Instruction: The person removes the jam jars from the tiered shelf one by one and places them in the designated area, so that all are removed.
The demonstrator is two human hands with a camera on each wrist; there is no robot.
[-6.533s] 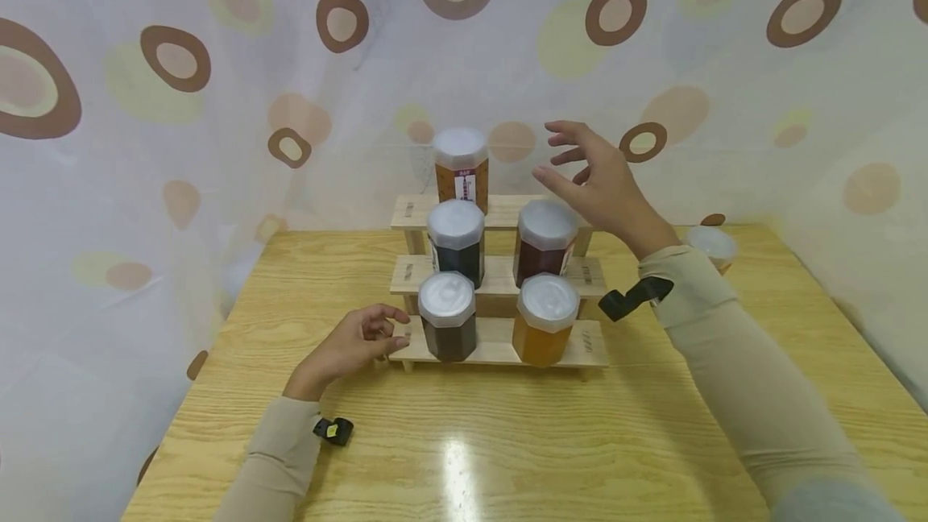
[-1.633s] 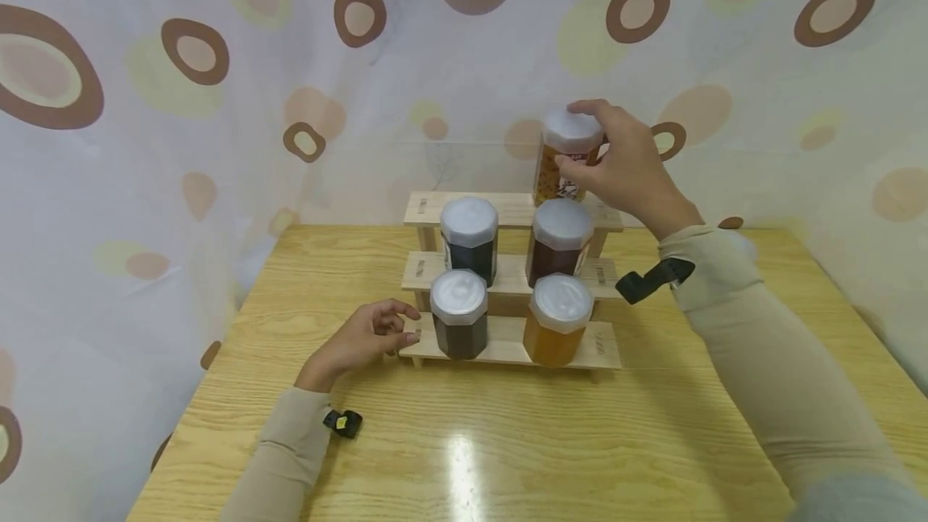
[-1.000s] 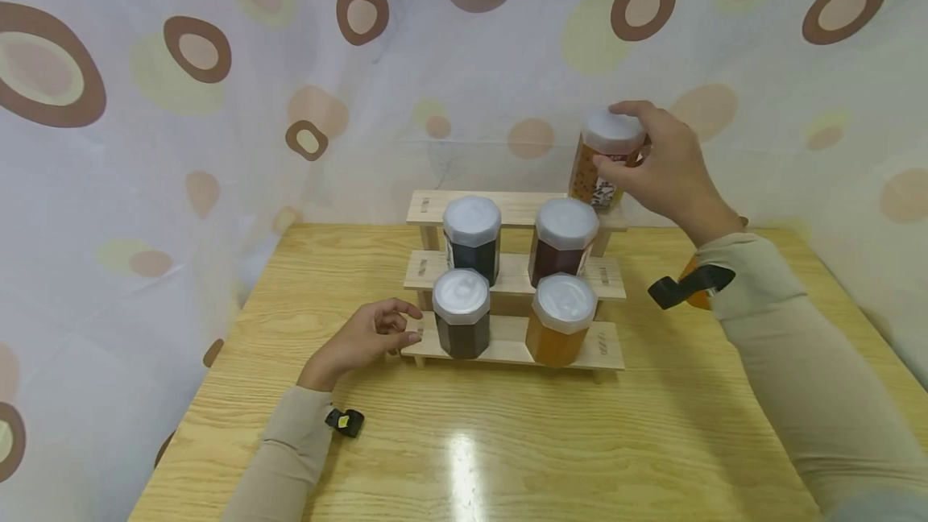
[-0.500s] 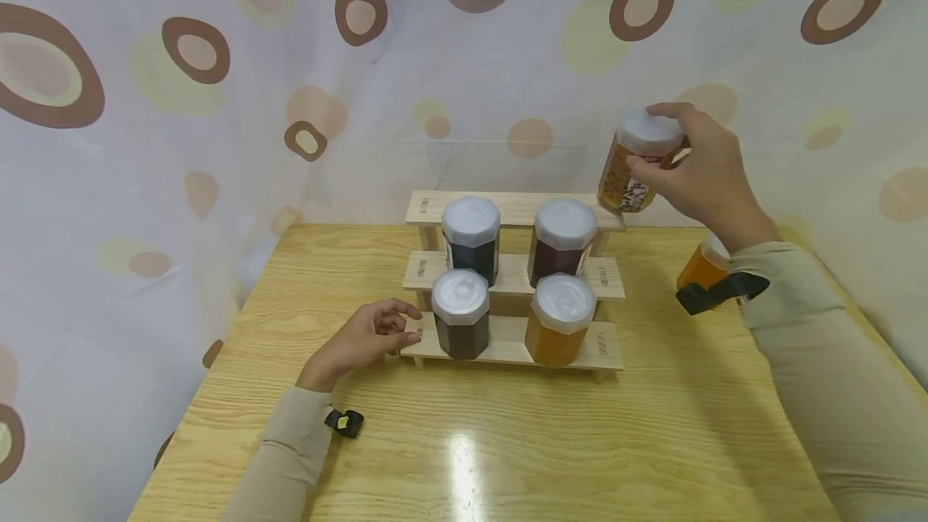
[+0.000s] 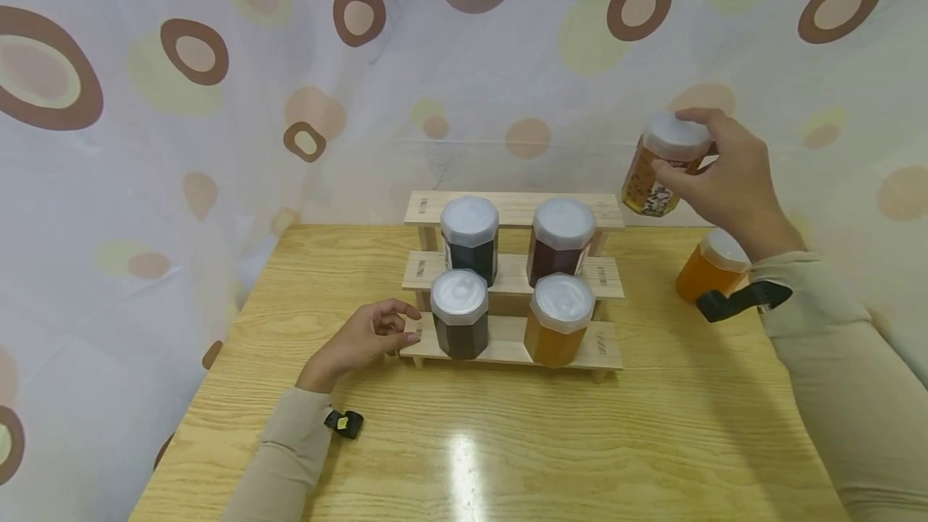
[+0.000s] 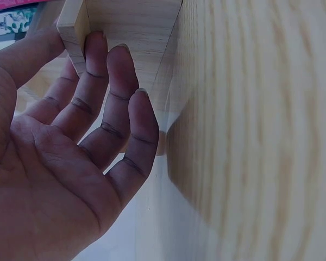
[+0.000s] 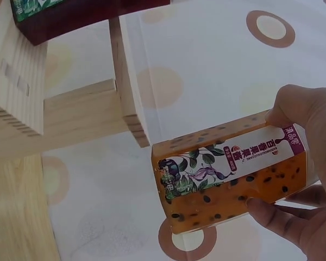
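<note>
My right hand (image 5: 732, 176) holds a jar (image 5: 656, 171) of orange preserve with dark seeds, tilted, in the air right of the rack's top shelf. In the right wrist view the thumb and fingers grip the jar (image 7: 228, 174) near its lid end, its flowered label showing. My left hand (image 5: 362, 341) is at the left end of the wooden rack's (image 5: 507, 337) bottom shelf. Its thumb and fingers hold the shelf end (image 6: 76, 27). Two dark jars (image 5: 470, 240) (image 5: 564, 240) stand on the middle shelf; a grey-brown jar (image 5: 460, 316) and an amber jar (image 5: 558, 321) stand on the bottom one.
Another orange jar (image 5: 710, 264) stands on the wooden table (image 5: 435, 457) right of the rack, below my right wrist. A cloth with printed rings (image 5: 435, 63) hangs behind the table.
My right hand has gripped the seeded jar on the top shelf, slid it rightward and carried it off past the rack's right end. The left hand stays at the rack.
</note>
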